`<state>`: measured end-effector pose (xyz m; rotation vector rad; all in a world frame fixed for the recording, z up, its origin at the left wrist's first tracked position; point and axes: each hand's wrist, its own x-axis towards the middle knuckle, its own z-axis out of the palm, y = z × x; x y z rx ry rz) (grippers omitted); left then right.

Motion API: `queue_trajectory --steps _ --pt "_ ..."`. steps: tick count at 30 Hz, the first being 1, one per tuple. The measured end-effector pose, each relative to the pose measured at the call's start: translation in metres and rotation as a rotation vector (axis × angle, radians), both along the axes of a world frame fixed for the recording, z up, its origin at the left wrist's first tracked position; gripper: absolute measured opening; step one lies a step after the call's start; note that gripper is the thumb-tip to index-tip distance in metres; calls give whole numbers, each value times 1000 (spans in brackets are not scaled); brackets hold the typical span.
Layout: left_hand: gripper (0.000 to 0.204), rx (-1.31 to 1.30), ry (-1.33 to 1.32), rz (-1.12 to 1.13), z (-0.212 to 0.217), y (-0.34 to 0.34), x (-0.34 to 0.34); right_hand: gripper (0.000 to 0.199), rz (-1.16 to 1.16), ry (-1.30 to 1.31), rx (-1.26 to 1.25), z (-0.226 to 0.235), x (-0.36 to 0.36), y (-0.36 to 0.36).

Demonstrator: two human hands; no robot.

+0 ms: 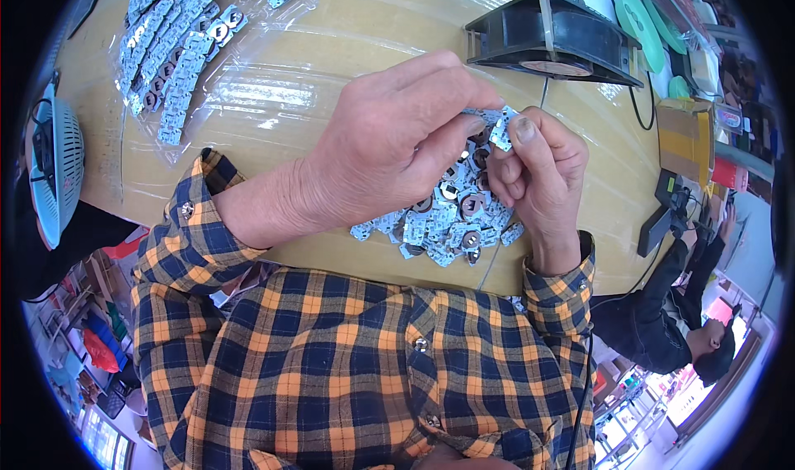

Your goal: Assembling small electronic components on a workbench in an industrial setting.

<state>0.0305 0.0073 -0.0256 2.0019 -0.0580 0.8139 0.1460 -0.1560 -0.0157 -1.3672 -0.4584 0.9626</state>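
Observation:
Between my two hands is a small light-blue and white circuit board [502, 130]. My left hand [397, 134] is closed, its thumb and forefinger pinching the board's left end. On the other side, my right hand [546, 159] grips it between thumb and curled fingers. Whether this is one piece or two joined pieces is hard to make out behind the fingertips. Below both hands, a loose pile of small circuit boards [439, 231] with dark round parts lies on the table, partly covered by my left hand.
Rows of joined circuit board strips [184, 89] lie on clear plastic at the upper left. A black fan [563, 39] stands at the far right, near a cardboard box [686, 143]. A blue basket [66, 151] is at the left edge. Another person [662, 329] is at the right.

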Motion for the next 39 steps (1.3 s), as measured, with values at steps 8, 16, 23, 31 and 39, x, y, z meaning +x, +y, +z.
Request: queue_trajectory --steps 8,16,23,31,39 --pt "22 -22 7 -61 -1 4 2 29 -34 -19 -1 2 -2 1" --pt "20 -25 34 -234 3 5 -1 27 -10 -162 -87 2 11 -6" --pt "19 -395 279 -257 1 3 -2 15 282 -727 -48 8 20 -10" --pt "21 -597 431 -262 5 2 -5 12 216 -662 -39 13 15 -8" --pt "22 -564 422 -276 9 4 -5 12 196 -782 -65 10 8 -6"
